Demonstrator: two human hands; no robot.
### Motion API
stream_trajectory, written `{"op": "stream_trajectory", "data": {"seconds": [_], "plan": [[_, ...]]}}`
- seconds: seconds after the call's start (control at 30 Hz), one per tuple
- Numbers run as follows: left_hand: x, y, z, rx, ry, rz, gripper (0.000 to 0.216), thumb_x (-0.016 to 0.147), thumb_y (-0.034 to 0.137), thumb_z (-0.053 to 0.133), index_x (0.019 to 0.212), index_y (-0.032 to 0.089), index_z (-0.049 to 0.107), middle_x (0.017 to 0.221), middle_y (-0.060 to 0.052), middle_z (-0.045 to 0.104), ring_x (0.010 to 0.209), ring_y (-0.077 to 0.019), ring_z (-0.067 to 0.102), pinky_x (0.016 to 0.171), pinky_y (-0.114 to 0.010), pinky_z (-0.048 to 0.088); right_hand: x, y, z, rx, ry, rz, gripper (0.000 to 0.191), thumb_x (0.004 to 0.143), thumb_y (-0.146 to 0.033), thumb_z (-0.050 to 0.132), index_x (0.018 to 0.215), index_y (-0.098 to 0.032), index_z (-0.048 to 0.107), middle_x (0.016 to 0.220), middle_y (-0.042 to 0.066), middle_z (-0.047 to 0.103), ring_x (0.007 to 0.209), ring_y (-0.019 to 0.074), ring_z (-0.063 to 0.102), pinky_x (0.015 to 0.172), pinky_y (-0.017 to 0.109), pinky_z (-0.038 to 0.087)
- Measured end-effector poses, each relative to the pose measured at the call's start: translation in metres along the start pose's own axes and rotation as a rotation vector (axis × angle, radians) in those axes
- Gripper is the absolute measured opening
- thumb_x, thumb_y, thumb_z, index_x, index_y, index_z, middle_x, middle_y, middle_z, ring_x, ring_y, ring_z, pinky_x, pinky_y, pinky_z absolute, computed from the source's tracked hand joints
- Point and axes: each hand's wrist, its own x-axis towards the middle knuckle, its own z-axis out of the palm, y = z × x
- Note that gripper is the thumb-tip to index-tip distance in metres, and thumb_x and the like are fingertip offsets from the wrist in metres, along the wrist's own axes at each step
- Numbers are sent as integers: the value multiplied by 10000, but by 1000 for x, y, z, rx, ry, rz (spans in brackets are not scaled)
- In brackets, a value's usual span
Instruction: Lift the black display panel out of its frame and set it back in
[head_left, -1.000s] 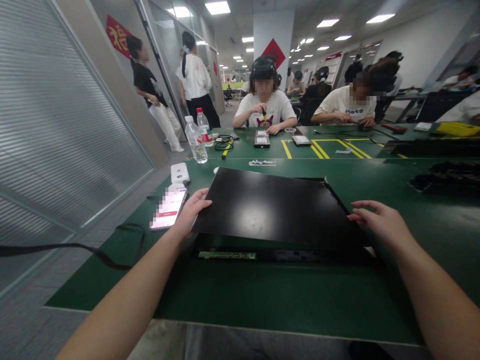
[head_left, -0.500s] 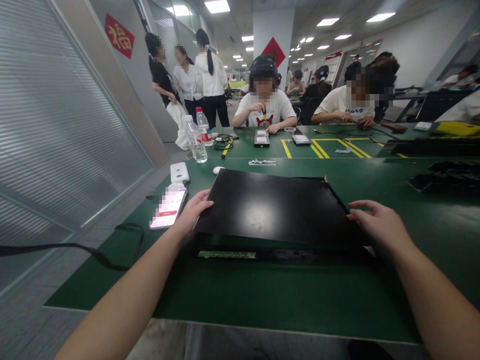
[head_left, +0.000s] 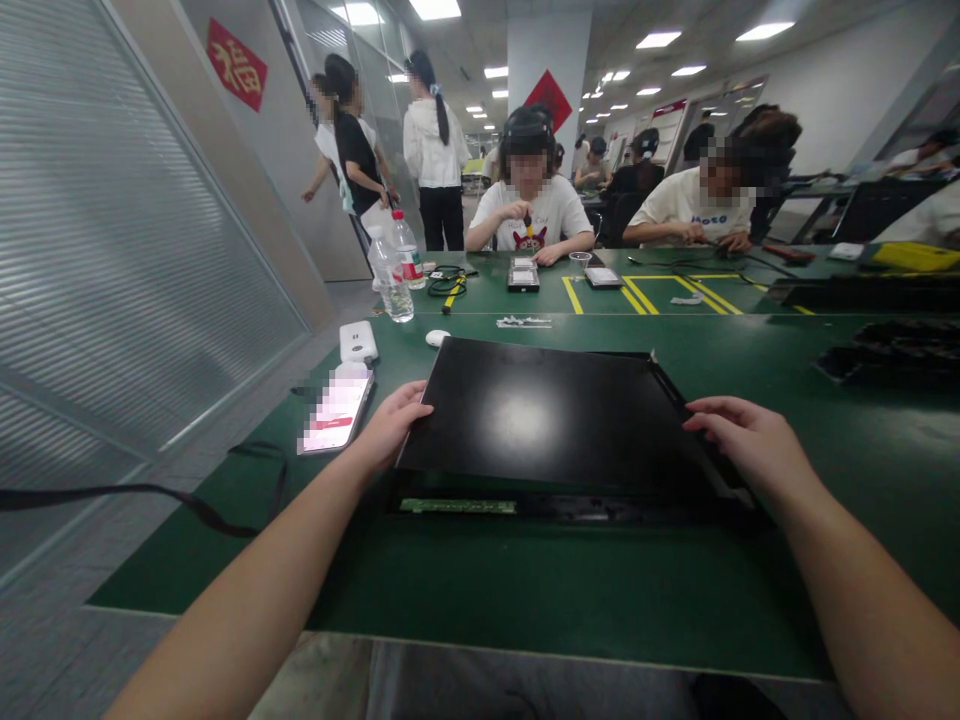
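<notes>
A thin, glossy black display panel (head_left: 555,410) lies tilted over a black frame (head_left: 637,508), which rests on the green table. Along the frame's near side runs a green circuit strip (head_left: 457,507). My left hand (head_left: 394,420) is closed on the panel's left edge, thumb on top and fingers beneath. At the right edge, my right hand (head_left: 739,435) pinches the panel between thumb and fingers, close to the frame's raised side. The undersides of both grips are hidden.
Left of the panel lie a lit phone (head_left: 336,410), a white power bank (head_left: 358,342) and a white mouse (head_left: 438,338). Two bottles (head_left: 394,280) stand behind. A black strap (head_left: 150,500) crosses the left. Opposite, a person (head_left: 530,200) works on a hard drive (head_left: 523,274). Dark parts (head_left: 892,355) lie right.
My right hand has moved slightly left and the panel's right side sits a little lower against the frame. My left hand has shifted slightly right. People at the back left have changed places.
</notes>
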Motion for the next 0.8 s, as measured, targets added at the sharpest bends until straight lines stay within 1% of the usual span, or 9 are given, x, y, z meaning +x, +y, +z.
{"op": "stream_trajectory", "data": {"seconds": [0.07,0.2,0.3,0.4,0.5,0.6,0.8], "plan": [[-1,1,2,5,18,-4,512,680,157,768,1180,162,661,1013,-81,827,943,-280,790,644,-285,572,7,6,-5,-100,8,31,291,722,-400,669,924,-238,802,874,82,806,772,267,711,658,370,501],[0,1,3,-14,21,1,478,726,181,813,1178,159,661,1036,-88,833,963,-265,794,713,-293,602,19,14,-8,-312,-60,81,269,771,-372,673,945,-241,832,927,88,805,822,276,726,694,372,520],[2,-2,0,-23,-9,1,518,714,167,844,1196,154,654,1054,-95,835,968,-261,797,743,-297,614,23,18,-6,-430,-93,31,314,806,-382,680,1022,-233,852,988,104,807,890,293,741,767,384,547],[5,-4,-3,-28,-31,-15,525,714,147,833,1210,158,659,1064,-97,837,956,-268,801,742,-312,623,25,22,-4,-519,-118,-31,341,832,-371,676,1079,-222,858,1035,124,805,927,309,752,820,403,567],[5,-4,-3,-43,-38,-20,520,731,129,800,1233,156,671,1066,-94,839,941,-266,806,730,-314,628,25,25,-1,-594,-124,-55,389,823,-273,661,1153,-200,852,1115,147,794,986,320,755,872,414,580],[5,-4,-1,-58,-49,-16,598,729,104,765,1317,150,669,1065,-88,841,928,-266,808,720,-315,632,24,28,1,-639,-117,-86,461,816,-201,624,1225,-167,834,1174,170,775,1051,325,749,936,423,580],[4,-2,1,-44,-28,-26,692,723,98,720,1411,155,660,1051,-77,844,867,-258,804,686,-314,623,28,41,3,-681,-110,-150,469,857,-255,615,1263,-128,813,1180,204,752,1049,330,746,958,446,586]]}}
